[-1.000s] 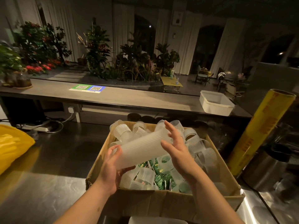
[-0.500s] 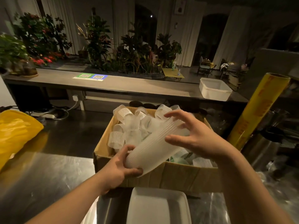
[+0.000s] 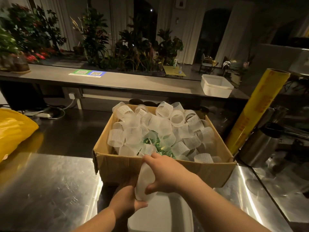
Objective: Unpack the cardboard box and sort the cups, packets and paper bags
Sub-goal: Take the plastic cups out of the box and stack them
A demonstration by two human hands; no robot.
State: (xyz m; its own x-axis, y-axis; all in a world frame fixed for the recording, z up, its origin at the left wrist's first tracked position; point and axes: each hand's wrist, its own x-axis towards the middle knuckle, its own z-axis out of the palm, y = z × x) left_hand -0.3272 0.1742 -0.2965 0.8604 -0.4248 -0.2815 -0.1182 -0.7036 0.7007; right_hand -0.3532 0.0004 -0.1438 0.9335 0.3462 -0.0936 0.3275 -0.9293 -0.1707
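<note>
An open cardboard box (image 3: pixel 117 164) stands on the steel counter, full of frosted ribbed plastic cups (image 3: pixel 164 129) with green packets (image 3: pixel 163 147) showing underneath them. In front of the box's near wall, both hands hold a stack of frosted cups (image 3: pixel 143 183), nearly upright. My left hand (image 3: pixel 125 200) grips its lower end. My right hand (image 3: pixel 164 174) wraps round its upper part from the right. The stack hangs over the far edge of a white tray (image 3: pixel 168 216). No paper bags are in view.
A yellow plastic bag (image 3: pixel 15 129) lies at the left on the steel counter (image 3: pixel 50 186). A yellow roll of wrap (image 3: pixel 257 111) leans right of the box, beside a steel pot (image 3: pixel 258 148). A white tub (image 3: pixel 215 86) sits on the far ledge, with plants behind.
Both hands have lifted the cup stack out of the box and brought it toward me and down, turning it from lying slanted to nearly upright over the white tray.
</note>
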